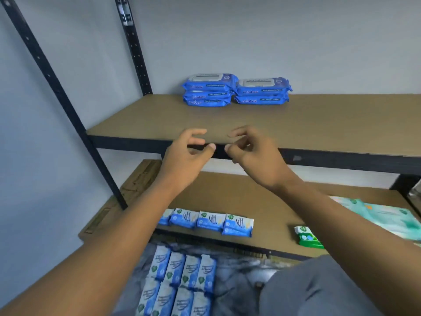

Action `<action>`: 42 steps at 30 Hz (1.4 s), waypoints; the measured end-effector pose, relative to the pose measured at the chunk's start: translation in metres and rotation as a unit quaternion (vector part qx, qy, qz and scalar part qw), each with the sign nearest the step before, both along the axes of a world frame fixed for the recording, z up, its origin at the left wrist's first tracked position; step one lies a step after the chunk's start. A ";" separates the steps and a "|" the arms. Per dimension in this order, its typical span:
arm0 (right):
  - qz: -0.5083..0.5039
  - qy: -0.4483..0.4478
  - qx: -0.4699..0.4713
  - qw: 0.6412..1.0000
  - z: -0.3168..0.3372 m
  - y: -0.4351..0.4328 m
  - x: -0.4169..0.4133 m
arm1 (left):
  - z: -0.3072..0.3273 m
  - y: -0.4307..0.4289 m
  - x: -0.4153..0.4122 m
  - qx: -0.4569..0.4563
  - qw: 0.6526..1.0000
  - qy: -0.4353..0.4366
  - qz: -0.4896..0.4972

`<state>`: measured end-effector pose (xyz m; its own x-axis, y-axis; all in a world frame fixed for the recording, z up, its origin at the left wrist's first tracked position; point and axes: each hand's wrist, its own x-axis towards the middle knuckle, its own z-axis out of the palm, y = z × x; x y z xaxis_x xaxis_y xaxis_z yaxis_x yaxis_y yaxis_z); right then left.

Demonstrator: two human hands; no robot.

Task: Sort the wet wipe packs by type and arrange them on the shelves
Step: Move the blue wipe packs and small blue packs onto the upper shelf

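Note:
Two stacks of big blue wipe packs (237, 90) stand at the back of the upper shelf (159, 119). On the lower shelf (227, 197) a row of small blue-and-white packs (210, 221) lies along the front edge, with a green pack (307, 237) and pale teal packs (387, 215) to the right. More small blue-and-white packs (180, 281) lie in rows below the shelf. My left hand (189, 153) and my right hand (250, 151) hover side by side at the upper shelf's front edge, fingers loosely curled, holding nothing.
Black perforated uprights (61, 92) rise on the left. A flattened cardboard piece (127, 192) lies beside the lower shelf on the left. A grey wall is behind. The small packs below rest on dark mottled fabric (239, 277).

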<state>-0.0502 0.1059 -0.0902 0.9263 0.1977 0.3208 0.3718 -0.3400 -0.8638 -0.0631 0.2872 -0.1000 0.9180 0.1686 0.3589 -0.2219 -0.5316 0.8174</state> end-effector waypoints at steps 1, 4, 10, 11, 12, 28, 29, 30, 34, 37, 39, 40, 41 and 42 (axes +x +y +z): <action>0.005 0.017 -0.012 1.000 -0.010 -0.002 -0.010 | -0.009 0.002 -0.012 -0.004 1.000 0.017 0.002; 0.006 0.102 -0.041 0.994 -0.045 -0.009 -0.030 | -0.046 0.007 -0.040 -0.006 0.996 0.084 0.011; -0.031 0.265 0.002 0.964 -0.101 -0.027 -0.028 | -0.125 0.007 -0.059 -0.049 0.978 0.201 0.016; -0.039 0.285 0.014 0.958 -0.109 -0.030 -0.026 | -0.136 0.004 -0.058 -0.056 0.975 0.217 0.009; -0.044 0.304 0.022 0.952 -0.117 -0.032 -0.023 | -0.146 0.001 -0.057 -0.062 0.971 0.233 0.002; -0.160 0.420 -0.004 0.893 -0.292 -0.038 0.057 | -0.302 -0.029 0.037 -0.074 0.929 0.361 0.023; -0.165 0.424 -0.006 0.890 -0.302 -0.038 0.063 | -0.311 -0.029 0.043 -0.082 0.929 0.359 0.027; -0.171 0.425 -0.006 0.889 -0.311 -0.037 0.069 | -0.319 -0.029 0.048 -0.087 0.930 0.357 0.032; -0.200 0.408 -0.013 0.891 -0.343 -0.031 0.089 | -0.342 -0.034 0.064 -0.092 0.928 0.359 0.028; -0.208 0.416 0.000 0.885 -0.355 -0.026 0.097 | -0.351 -0.041 0.072 -0.091 0.931 0.351 0.040; -0.208 0.416 0.004 0.885 -0.363 -0.023 0.100 | -0.358 -0.043 0.076 -0.086 0.935 0.338 0.055; -0.213 0.415 0.008 0.885 -0.367 -0.022 0.103 | -0.361 -0.044 0.078 -0.084 0.936 0.335 0.062; -0.217 0.418 0.012 0.882 -0.371 -0.022 0.105 | -0.363 -0.044 0.079 -0.083 0.936 0.336 0.068; -0.219 0.421 0.016 0.880 -0.378 -0.023 0.108 | -0.365 -0.044 0.081 -0.084 0.935 0.336 0.073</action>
<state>0.0574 0.0830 -0.4679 0.8232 -0.2333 -0.5176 -0.5658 -0.2616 -0.7820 0.0178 0.2428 -0.4647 0.8896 0.3112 -0.3342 0.4370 -0.3674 0.8210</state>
